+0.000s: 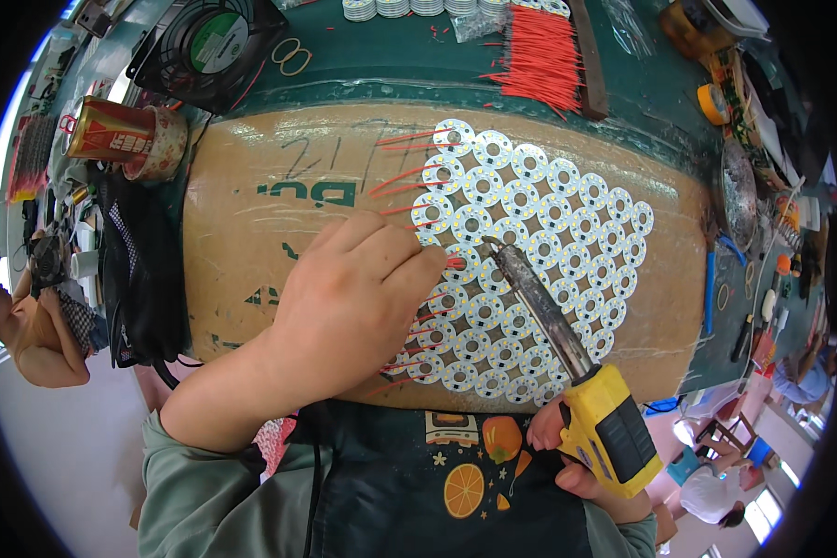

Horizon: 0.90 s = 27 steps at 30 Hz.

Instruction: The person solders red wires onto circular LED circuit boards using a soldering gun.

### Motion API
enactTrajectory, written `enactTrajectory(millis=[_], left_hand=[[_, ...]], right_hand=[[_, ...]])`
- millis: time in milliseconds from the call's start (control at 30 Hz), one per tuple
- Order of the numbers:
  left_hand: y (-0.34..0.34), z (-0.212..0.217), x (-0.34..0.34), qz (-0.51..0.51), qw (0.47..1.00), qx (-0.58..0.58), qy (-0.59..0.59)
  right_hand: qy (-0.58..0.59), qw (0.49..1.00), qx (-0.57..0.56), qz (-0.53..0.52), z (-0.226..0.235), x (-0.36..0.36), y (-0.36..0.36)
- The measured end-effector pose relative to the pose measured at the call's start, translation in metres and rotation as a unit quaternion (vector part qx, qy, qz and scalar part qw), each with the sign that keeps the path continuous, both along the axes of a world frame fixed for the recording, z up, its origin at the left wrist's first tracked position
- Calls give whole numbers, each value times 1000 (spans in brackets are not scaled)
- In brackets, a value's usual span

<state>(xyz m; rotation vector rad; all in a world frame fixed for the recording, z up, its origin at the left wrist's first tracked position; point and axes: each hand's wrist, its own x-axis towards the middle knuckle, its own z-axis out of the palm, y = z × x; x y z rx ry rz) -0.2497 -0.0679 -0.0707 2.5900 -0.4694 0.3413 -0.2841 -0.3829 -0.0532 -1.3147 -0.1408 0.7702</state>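
Rows of round white LED boards (530,165), each with a centre hole, lie edge to edge on a cardboard sheet (251,232). Short red wires (403,177) stick out leftward from the leftmost boards. My left hand (349,293) is closed in a pinch over this left column, with a red wire (455,264) showing at its fingertips; the fingers hide part of it. Wrapped round the yellow handle of a soldering gun (614,430) is my right hand (551,431). The gun's dark tip points up and left, close to the boards beside my left fingertips.
A bundle of red wires (541,60) lies at the back beside a dark bar (590,56). Stacked white boards (409,7) are behind it. A black fan (212,46) and a red-gold can (112,130) stand at left. Tools and a blue-handled tool (710,288) lie at right. Other people sit farther off.
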Motion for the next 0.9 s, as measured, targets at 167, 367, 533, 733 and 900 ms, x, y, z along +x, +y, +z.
enactTrajectory(millis=[167, 367, 533, 733, 900], left_hand=[[2, 3, -1, -8, 1000, -5, 19], [2, 2, -1, -8, 1000, -19, 21], [3, 2, -1, -11, 999, -15, 31], [3, 2, -1, -11, 999, -15, 37], [3, 2, -1, -12, 999, -15, 37]], right_hand=[[-62, 982, -149, 102, 2, 2, -8], [-86, 983, -155, 55, -2, -1, -7], [-118, 969, -189, 109, -4, 0, -11], [-131, 963, -211, 109, -4, -1, -9], [-109, 974, -181, 86, -5, 0, -9]])
